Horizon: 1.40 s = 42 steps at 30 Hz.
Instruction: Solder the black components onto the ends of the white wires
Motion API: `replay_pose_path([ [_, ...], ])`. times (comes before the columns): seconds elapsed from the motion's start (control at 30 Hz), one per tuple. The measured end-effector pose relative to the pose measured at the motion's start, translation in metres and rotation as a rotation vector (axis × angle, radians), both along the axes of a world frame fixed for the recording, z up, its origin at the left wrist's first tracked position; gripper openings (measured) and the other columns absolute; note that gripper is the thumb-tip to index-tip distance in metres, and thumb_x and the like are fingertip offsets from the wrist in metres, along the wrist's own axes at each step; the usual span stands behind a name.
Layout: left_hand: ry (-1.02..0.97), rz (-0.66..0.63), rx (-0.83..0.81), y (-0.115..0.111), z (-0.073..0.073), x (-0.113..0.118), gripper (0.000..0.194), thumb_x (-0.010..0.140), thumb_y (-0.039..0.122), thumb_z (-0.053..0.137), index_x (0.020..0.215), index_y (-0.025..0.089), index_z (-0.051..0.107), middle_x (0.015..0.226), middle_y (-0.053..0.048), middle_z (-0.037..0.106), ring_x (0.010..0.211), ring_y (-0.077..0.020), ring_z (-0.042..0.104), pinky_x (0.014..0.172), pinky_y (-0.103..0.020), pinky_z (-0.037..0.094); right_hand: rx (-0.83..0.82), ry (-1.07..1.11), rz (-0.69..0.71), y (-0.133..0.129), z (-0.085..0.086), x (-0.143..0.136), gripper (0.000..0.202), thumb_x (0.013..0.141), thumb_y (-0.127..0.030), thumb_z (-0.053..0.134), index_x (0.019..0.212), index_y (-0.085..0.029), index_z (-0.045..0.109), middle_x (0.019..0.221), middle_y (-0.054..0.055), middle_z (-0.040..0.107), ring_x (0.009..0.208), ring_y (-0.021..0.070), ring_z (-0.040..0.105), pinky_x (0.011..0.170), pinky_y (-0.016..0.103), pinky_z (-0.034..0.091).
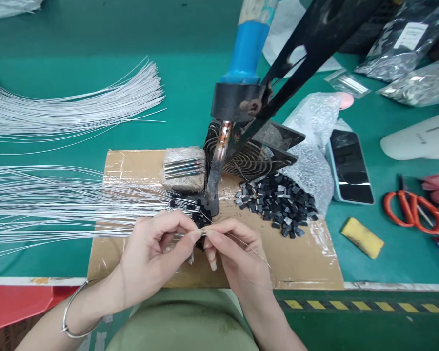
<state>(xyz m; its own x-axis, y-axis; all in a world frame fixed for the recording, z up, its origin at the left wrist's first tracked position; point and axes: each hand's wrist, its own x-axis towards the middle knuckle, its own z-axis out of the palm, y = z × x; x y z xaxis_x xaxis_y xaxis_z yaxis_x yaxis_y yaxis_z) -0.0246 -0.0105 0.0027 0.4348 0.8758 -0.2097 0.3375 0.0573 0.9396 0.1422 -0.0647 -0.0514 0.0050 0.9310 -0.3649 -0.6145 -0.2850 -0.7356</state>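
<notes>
My left hand point(157, 253) and my right hand point(241, 248) meet over the front of a cardboard sheet point(300, 263), fingertips pinched close together. Between them is a thin pale wire end, small and partly hidden by the fingers. A fine wire point(254, 251) trails to the right across my right hand. Just behind the fingertips lie black connectors point(197, 212) at the ends of many white wires point(69, 209), which run off to the left. A soldering iron point(219, 161) hangs in a stand, its tip pointing down behind my hands.
Loose black parts point(285, 202) are heaped right of a fan point(249, 151). A block with metal rods point(185, 170) stands left of the iron. Another wire bundle point(95, 107) lies at the back left. Right: phone point(351, 165), yellow sponge point(362, 237), orange-handled scissors point(413, 209), white cup point(417, 136).
</notes>
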Motion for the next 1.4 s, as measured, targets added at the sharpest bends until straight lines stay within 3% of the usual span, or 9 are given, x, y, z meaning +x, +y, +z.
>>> replay_pose_path([
  [0.27, 0.0, 0.009, -0.036, 0.002, -0.001, 0.001, 0.02, 0.098, 0.017, 0.062, 0.08, 0.017, 0.069, 0.059, 0.005, 0.057, 0.051, -0.0081, 0.037, 0.047, -0.022, 0.029, -0.028, -0.048, 0.035, -0.001, 0.003, 0.003, 0.014, 0.087, -0.038, 0.086, 0.086, -0.024, 0.086, 0.07, 0.001, 0.075, 0.052, 0.0108, 0.062, 0.046, 0.021, 0.055],
  [0.67, 0.055, 0.046, -0.052, -0.003, 0.0, 0.004, 0.021, 0.099, 0.022, 0.063, 0.08, 0.019, 0.071, 0.062, 0.002, 0.061, 0.057, -0.0116, 0.042, 0.052, -0.024, 0.031, -0.035, 0.028, 0.008, -0.001, 0.001, 0.001, 0.011, 0.086, -0.035, 0.088, 0.086, -0.024, 0.087, 0.069, 0.001, 0.076, 0.051, 0.0103, 0.063, 0.046, 0.02, 0.056],
  [0.83, 0.048, 0.0, -0.041, -0.001, 0.0, 0.001, 0.02, 0.097, 0.017, 0.062, 0.079, 0.018, 0.071, 0.061, 0.005, 0.056, 0.051, -0.0083, 0.039, 0.048, -0.023, 0.028, -0.075, 0.057, 0.056, 0.003, 0.006, 0.006, 0.013, 0.081, -0.034, 0.09, 0.078, -0.023, 0.086, 0.064, 0.0, 0.075, 0.047, 0.0089, 0.061, 0.044, 0.017, 0.053],
  [1.03, 0.006, -0.026, -0.067, 0.002, 0.001, 0.001, 0.02, 0.096, 0.014, 0.061, 0.078, 0.017, 0.071, 0.06, 0.006, 0.056, 0.052, -0.007, 0.04, 0.047, -0.02, 0.029, -0.079, 0.049, 0.108, 0.005, 0.008, 0.011, 0.015, 0.083, -0.037, 0.089, 0.081, -0.022, 0.087, 0.065, 0.001, 0.074, 0.046, 0.0086, 0.062, 0.045, 0.018, 0.054],
  [1.2, -0.045, 0.008, -0.148, 0.001, -0.001, 0.002, 0.02, 0.096, 0.018, 0.062, 0.077, 0.016, 0.069, 0.061, 0.005, 0.054, 0.054, -0.0075, 0.039, 0.048, -0.019, 0.029, 0.075, -0.203, 0.028, -0.003, 0.001, 0.015, 0.022, 0.1, -0.041, 0.073, 0.099, -0.027, 0.089, 0.079, 0.003, 0.077, 0.06, 0.0101, 0.07, 0.058, 0.019, 0.06],
  [1.4, -0.06, 0.029, -0.142, -0.002, -0.006, -0.001, 0.021, 0.097, 0.02, 0.064, 0.078, 0.016, 0.07, 0.06, 0.006, 0.051, 0.055, -0.0076, 0.035, 0.048, -0.02, 0.026, 0.279, -0.52, -0.035, -0.011, 0.002, 0.012, 0.025, 0.107, -0.029, 0.062, 0.11, -0.033, 0.087, 0.084, 0.001, 0.077, 0.061, 0.0101, 0.069, 0.058, 0.022, 0.058],
])
